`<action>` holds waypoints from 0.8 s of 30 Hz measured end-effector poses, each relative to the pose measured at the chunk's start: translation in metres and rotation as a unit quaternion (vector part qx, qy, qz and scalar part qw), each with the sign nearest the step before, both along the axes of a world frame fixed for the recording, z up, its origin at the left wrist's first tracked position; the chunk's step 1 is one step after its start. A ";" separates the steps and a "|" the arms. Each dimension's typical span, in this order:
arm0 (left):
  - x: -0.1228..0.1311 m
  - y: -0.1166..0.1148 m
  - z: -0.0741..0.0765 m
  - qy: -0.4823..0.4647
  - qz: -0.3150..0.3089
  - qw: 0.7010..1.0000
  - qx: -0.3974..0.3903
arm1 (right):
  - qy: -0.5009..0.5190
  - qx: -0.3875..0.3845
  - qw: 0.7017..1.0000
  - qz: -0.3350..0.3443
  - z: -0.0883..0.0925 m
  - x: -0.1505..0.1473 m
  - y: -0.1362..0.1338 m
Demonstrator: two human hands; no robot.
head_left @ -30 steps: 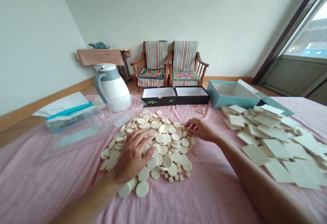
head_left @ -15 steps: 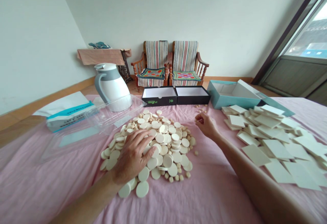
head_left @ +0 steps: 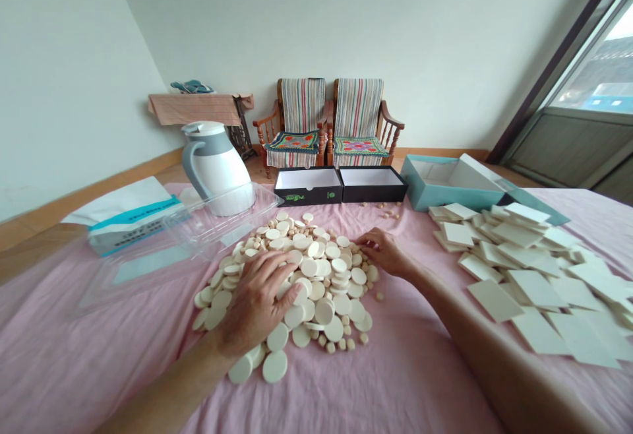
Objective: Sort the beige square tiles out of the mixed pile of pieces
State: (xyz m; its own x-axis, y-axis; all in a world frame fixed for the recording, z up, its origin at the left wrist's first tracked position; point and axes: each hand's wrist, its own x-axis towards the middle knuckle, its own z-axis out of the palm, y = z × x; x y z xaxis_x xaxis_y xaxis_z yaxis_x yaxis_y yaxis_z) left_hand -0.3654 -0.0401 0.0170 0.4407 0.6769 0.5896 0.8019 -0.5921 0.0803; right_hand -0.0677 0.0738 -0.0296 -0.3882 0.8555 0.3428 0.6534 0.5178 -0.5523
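Note:
My left hand (head_left: 262, 289) lies palm down on the left side of a heap of pale round wooden discs (head_left: 324, 312), fingers stretched out and thumb apart. Small wooden cubes (head_left: 346, 341) are mixed in among the discs and along the heap's near edge. At the heap's right edge, my right hand (head_left: 386, 253) has its fingers drawn together, the tips down by some cubes; whether one is pinched there is hidden. A few loose cubes (head_left: 390, 215) lie on the pink cloth (head_left: 410, 368) beyond my right hand.
Behind the heap stand two black boxes with white insides (head_left: 306, 195) (head_left: 373, 193). A light blue box (head_left: 445, 186) is at the back right, with square wooden tiles (head_left: 537, 289) piled before it. To the left are a white-grey jug (head_left: 225, 177), clear plastic trays (head_left: 148, 269) and a tissue pack (head_left: 133, 223).
My right hand has moved left and slightly nearer, from above the cloth to the heap's right edge. More loose cubes show near the black boxes. My left hand stays in place.

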 end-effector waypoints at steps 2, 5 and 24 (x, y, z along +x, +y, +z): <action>0.000 -0.001 0.000 0.000 -0.001 1.000 0.001 | -0.009 0.003 1.000 -0.010 0.002 -0.001 -0.002; -0.001 -0.002 0.000 0.000 0.000 1.000 0.001 | -0.015 0.014 1.000 -0.015 0.004 -0.002 -0.004; -0.001 -0.001 0.001 0.003 0.006 1.000 0.004 | 0.057 -0.082 0.995 0.008 0.024 -0.012 -0.013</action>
State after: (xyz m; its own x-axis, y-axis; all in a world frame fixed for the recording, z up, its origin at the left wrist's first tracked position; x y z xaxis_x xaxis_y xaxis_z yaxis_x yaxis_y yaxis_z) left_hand -0.3664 -0.0415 0.0175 0.4359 0.6769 0.5931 0.8091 -0.5834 0.0712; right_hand -0.0799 0.0608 -0.0058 -0.3684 0.8979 0.2410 0.5748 0.4237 -0.7000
